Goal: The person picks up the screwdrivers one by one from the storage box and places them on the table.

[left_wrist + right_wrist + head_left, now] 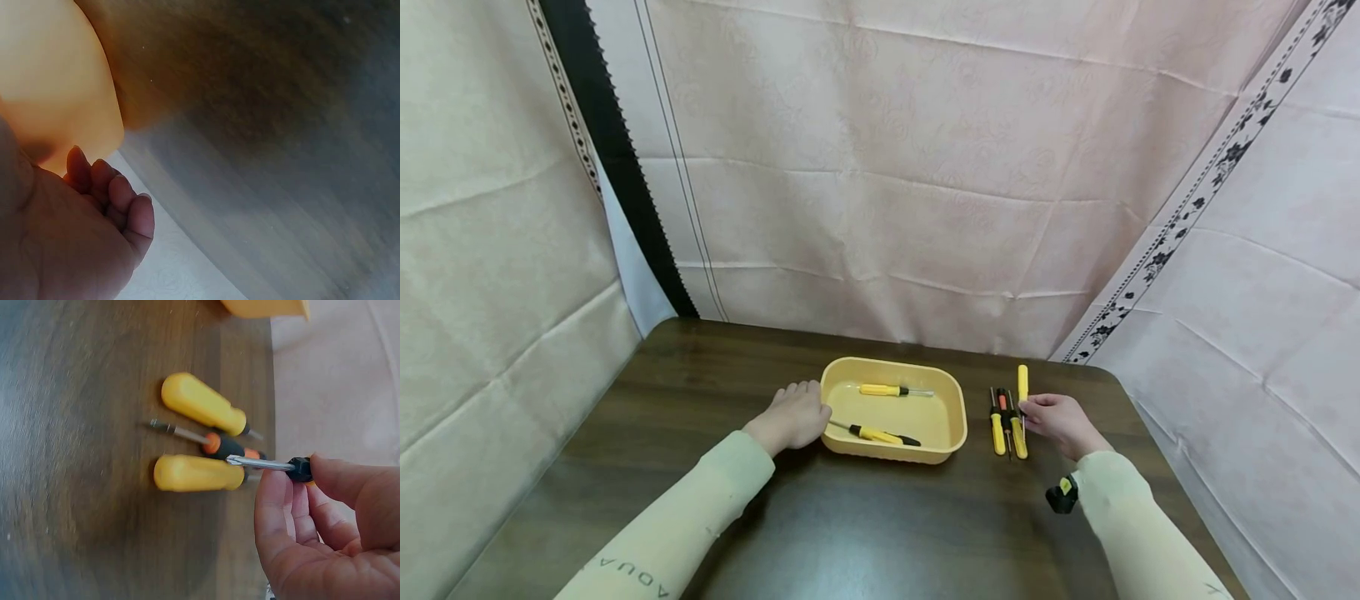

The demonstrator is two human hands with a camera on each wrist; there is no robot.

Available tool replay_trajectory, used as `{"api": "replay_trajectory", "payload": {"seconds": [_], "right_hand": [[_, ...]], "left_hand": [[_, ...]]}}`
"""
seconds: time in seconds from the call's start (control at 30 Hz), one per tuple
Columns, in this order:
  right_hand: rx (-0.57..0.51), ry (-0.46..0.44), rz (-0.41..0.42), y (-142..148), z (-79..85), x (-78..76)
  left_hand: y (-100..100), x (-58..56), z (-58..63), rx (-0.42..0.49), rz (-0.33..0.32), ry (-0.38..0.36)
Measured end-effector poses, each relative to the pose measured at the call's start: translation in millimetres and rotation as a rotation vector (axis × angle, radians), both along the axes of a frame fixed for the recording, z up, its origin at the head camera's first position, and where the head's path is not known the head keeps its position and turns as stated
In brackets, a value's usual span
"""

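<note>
My right hand pinches a screwdriver between thumb and fingers near its black collar. Its yellow handle points to the far side, and its bare metal tip shows in the right wrist view. Just left of it, two yellow-handled screwdrivers lie side by side on the table, with a black and orange screwdriver between them. At the left end of a yellow plastic tray, my left hand holds the rim, fingers curled against the outer wall. Inside the tray lie two more yellow-handled screwdrivers, set apart.
The dark wooden table meets a hanging pale cloth along its far edge. More cloth hangs at the left and right sides. A small black device sits at my right wrist.
</note>
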State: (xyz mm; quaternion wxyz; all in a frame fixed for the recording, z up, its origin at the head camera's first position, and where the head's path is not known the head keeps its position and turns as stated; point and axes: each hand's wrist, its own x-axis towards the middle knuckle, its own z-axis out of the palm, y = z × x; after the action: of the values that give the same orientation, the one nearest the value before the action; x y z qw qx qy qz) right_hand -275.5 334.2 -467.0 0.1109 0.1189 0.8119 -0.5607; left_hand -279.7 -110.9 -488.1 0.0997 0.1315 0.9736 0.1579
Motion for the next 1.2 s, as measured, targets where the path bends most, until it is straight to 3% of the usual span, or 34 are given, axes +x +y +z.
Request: {"api": "replay_trajectory", "payload": {"seconds": [0.43, 1.2], "right_hand": [[0.113, -0.041, -0.002, 26.8, -19.4, 3.2], [0.246, -0.112, -0.05, 25.1, -33.9, -11.7]], "left_hand": [[-0.3, 0.3, -0.1, 0.002, -0.001, 0.001], [0.0, 0.6, -0.9, 0.01, 0.0, -0.002]]}}
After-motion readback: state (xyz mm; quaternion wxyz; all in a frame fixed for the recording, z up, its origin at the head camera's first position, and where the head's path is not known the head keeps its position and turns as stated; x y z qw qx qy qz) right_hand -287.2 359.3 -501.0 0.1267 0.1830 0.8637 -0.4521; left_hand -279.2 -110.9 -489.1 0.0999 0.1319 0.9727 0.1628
